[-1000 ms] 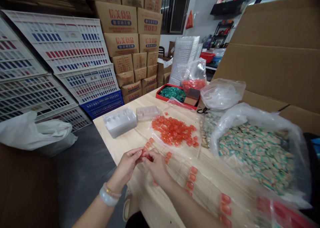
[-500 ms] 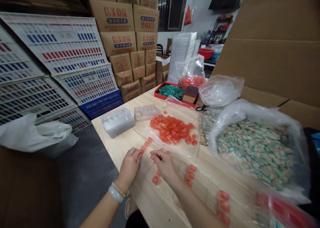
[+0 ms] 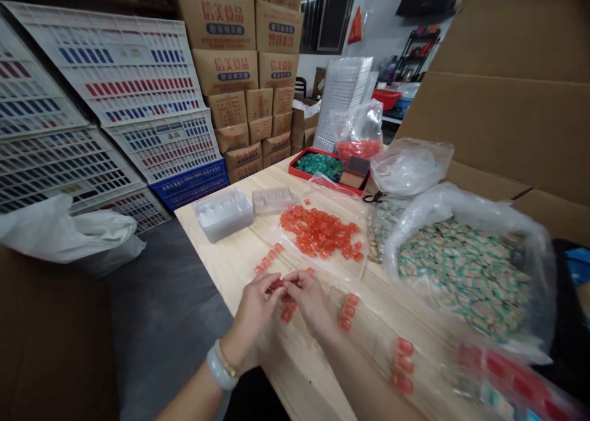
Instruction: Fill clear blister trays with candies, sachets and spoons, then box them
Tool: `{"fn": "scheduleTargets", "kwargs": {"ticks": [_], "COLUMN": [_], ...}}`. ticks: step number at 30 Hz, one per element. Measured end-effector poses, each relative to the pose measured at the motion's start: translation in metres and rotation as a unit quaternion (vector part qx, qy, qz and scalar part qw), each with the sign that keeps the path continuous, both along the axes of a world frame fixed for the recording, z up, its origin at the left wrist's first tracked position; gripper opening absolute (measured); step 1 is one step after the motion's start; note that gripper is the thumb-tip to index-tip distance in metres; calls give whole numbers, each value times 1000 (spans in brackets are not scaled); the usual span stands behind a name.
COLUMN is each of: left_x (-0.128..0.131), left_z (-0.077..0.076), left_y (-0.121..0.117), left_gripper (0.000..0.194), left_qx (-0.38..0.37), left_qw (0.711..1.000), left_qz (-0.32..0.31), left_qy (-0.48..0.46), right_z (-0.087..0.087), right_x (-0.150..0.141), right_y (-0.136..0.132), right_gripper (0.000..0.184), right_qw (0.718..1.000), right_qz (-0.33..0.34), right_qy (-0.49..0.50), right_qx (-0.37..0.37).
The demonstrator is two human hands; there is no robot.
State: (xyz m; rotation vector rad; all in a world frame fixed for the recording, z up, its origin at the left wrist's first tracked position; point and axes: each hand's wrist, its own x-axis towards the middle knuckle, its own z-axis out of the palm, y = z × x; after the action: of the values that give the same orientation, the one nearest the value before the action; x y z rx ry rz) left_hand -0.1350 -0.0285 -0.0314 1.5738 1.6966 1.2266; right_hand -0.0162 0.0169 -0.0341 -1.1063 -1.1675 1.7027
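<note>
Over the near part of the table, my left hand (image 3: 255, 305) is closed in a pinch on a small red translucent piece (image 3: 276, 284). My right hand (image 3: 308, 297) meets it there, its fingertips pressed together on the same piece; the fingers partly cover it. Just beyond the left hand lies a short slanting row of red square pieces (image 3: 268, 259). Other red pieces (image 3: 288, 312) show below the hands, partly hidden. Farther right are two more short rows, one in the middle (image 3: 349, 311) and one closer to me (image 3: 404, 364). A loose heap of red pieces (image 3: 320, 232) lies ahead.
Clear plastic trays (image 3: 224, 215) are stacked at the table's left edge. A red tray (image 3: 297, 173) of green pieces stands at the back. On the right sits a big plastic bag (image 3: 396, 243) full of striped pieces. White crates (image 3: 138, 70) and cartons (image 3: 225, 70) rise behind.
My left hand has come away from the slanting row and moved right to meet my right hand. The hands were apart; now their fingertips meet on a red piece. The view has shifted slightly.
</note>
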Motion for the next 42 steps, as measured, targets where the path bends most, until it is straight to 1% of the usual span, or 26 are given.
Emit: {"fn": "scheduleTargets", "kwargs": {"ticks": [3, 6, 8, 9, 11, 14, 16, 18, 20, 22, 24, 25, 27, 30, 32, 34, 36, 37, 38, 39, 40, 41, 42], "left_x": [1, -2, -3, -3, -4, -6, -10, -15, -21, -25, -28, -30, -31, -32, -32, -32, -34, -37, -40, -45, -49, -54, -58], "left_z": [-1, -3, -8, -11, -18, -25, -25, -22, -18, -15, -13, -13, -14, -17, -20, -24, -27, -28, -30, -32, -33, -34, -36], "left_y": [-4, -9, -15, -17, -23, -29, -32, -35, -39, -41, -43, -43, -42, -41, -41, -40, -39, -38, -36, -34, -32, -29, -27], "left_gripper": [24, 28, 33, 35, 40, 45, 47, 43, 34, 27, 26, 26, 26, 29, 31, 34, 35, 35, 34, 32, 29, 27, 28], "left_qx": [-24, -46, -42, -38, -36, -40, -46, -79, -129, -163, -171, -173, -176, -176, -169, -160, -153, -148, -137, -117, -91, -60, -33], "left_qw": [997, 985, 976, 972, 965, 949, 932, 911, 881, 842, 809, 800, 794, 797, 804, 816, 836, 853, 875, 903, 933, 960, 980], "left_qz": [3, -7, -14, -15, -12, -3, 19, 49, 63, 56, 54, 53, 42, 23, 17, 14, 12, 17, 33, 57, 85, 110, 126], "left_qy": [-76, -165, -213, -231, -260, -312, -359, -402, -451, -511, -560, -572, -581, -577, -570, -555, -526, -501, -463, -409, -337, -249, -152], "right_z": [-2, 0, 5, 7, 12, 15, 14, 11, 8, 6, 4, 4, 2, 2, 4, 9, 14, 16, 18, 20, 21, 21, 21], "right_x": [0, 2, 2, 2, 0, -4, -8, -12, -17, -22, -26, -28, -31, -34, -35, -36, -38, -40, -42, -45, -49, -53, -58], "right_y": [-6, -10, -14, -16, -20, -26, -28, -28, -28, -28, -29, -30, -31, -33, -34, -34, -29, -25, -19, -12, -5, 3, 11], "right_gripper": [12, 12, 13, 14, 17, 21, 19, 15, 11, 10, 11, 11, 12, 12, 13, 14, 15, 14, 15, 15, 15, 15, 14], "right_qw": [994, 989, 983, 977, 958, 913, 889, 871, 856, 843, 835, 834, 837, 840, 834, 822, 799, 782, 760, 731, 696, 654, 610], "right_qz": [29, 66, 88, 95, 107, 127, 127, 117, 127, 157, 170, 167, 159, 159, 178, 206, 235, 242, 246, 249, 252, 260, 276], "right_qy": [-65, -62, -67, -84, -139, -218, -250, -272, -279, -280, -292, -299, -307, -312, -319, -331, -354, -372, -394, -418, -442, -463, -478], "right_qx": [80, 119, 147, 169, 228, 320, 362, 392, 416, 431, 435, 432, 425, 415, 413, 416, 426, 437, 454, 478, 507, 539, 569]}}
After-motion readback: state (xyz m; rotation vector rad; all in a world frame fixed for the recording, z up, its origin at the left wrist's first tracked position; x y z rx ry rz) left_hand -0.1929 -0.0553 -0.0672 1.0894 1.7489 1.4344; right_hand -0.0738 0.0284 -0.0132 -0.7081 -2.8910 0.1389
